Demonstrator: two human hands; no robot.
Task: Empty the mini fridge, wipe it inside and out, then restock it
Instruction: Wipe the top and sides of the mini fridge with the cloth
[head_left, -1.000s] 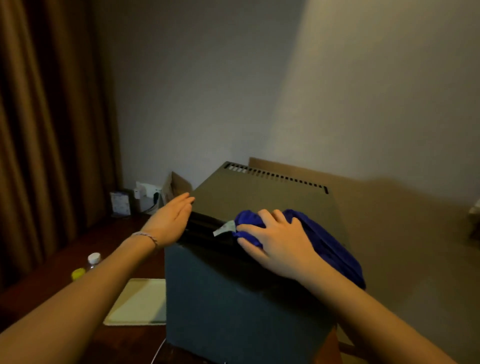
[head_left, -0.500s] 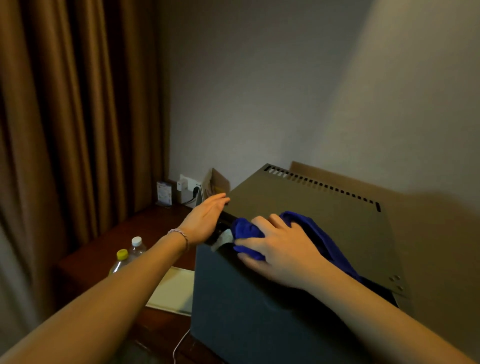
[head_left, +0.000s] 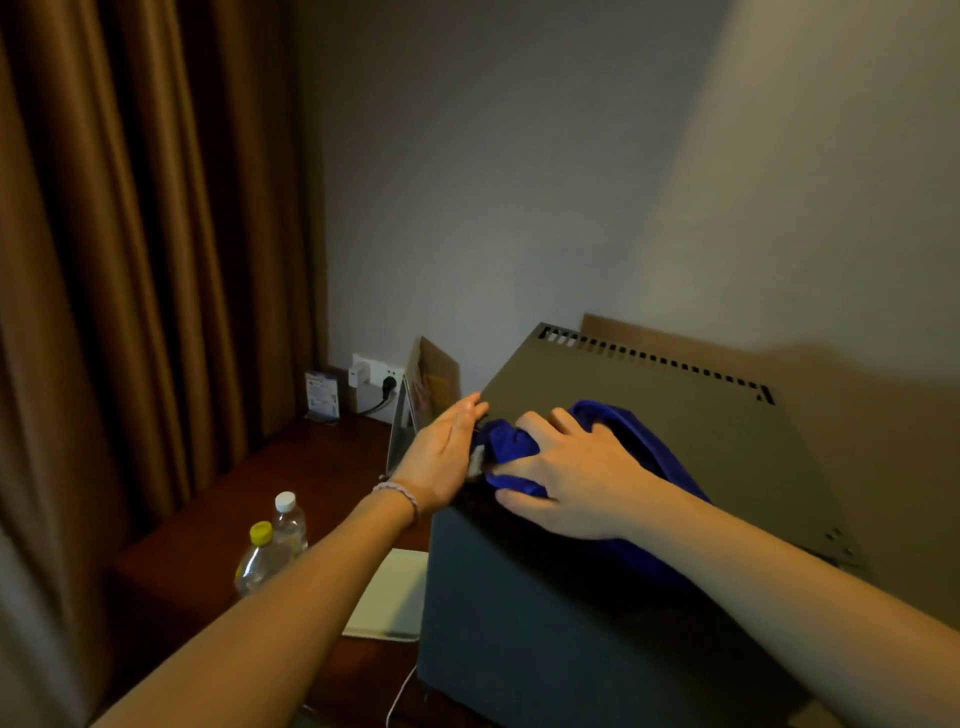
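Head view is taking in a dim corner, and I am starting at the far left, where brown curtains (head_left: 130, 260) are hanging from top to bottom. Below them a dark wooden desk (head_left: 291, 467) is running toward the wall. Two clear bottles are standing together near its near edge: one with a yellow cap (head_left: 258, 557) and, just behind it, one with a white cap (head_left: 289, 524). Farther back, a small printed card (head_left: 322, 394) is leaning by the wall, beside a white wall socket (head_left: 376, 375) with a charger and a dark plug in it. A pale flat tray (head_left: 387, 597) is lying on the desk, touching the left side of the mini fridge (head_left: 623, 519), and a folded card stand (head_left: 427, 400) is standing just beyond my left hand.

I am holding my left hand (head_left: 441, 452) flat with its fingers straight and together, laying it against the top left edge of the fridge; a thin bracelet (head_left: 400, 493) is sitting on that wrist. Just right of it, I am pressing my right hand (head_left: 576, 478) down on the blue cloth (head_left: 623, 436), my fingers curling over its bunched front and gripping it. The cloth is lying on the fridge's top near the front left corner, trailing back under my forearm. The fridge is standing on the desk against the grey wall, its door shut, with a row of vent slots (head_left: 649, 358) lining the far edge of its top.
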